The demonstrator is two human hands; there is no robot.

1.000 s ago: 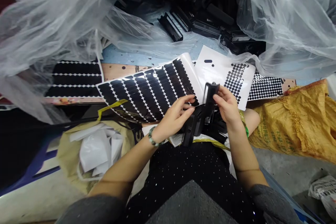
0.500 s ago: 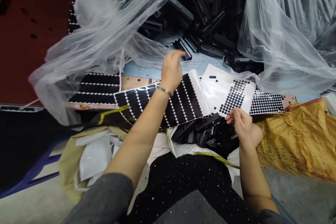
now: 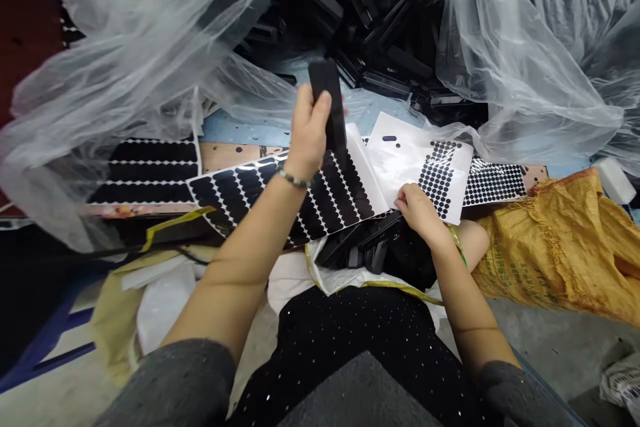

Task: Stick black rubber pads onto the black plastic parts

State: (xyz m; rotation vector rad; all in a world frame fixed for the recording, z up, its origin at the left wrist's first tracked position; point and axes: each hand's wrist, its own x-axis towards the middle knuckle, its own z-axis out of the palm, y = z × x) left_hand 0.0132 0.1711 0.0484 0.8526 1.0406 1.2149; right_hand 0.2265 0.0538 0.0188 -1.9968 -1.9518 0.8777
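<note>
A black plastic part (image 3: 329, 103) is gripped in my left hand (image 3: 309, 130), raised over a white sheet of large black round stickers (image 3: 280, 190). A beaded bracelet circles that wrist. My right hand (image 3: 416, 208) has its fingers pinched together at the lower edge of a white sheet with small black dots (image 3: 400, 160); whether anything is between the fingertips is too small to tell. Just below the sheets, several black parts (image 3: 363, 243) lie in an open white bag (image 3: 330, 280) in front of my lap.
Many black parts (image 3: 390, 20) are heaped at the back between clear plastic sheeting, left (image 3: 150, 47) and right (image 3: 520, 47). A yellow woven sack (image 3: 560, 247) lies at right. A beige bag (image 3: 113, 320) with white scraps stands at left, beside a purple frame (image 3: 60, 353).
My left hand has taken hold of a black part and lifted it off the pile's front. My right hand has moved left along the dotted sheet. The whole view has shifted slightly.
</note>
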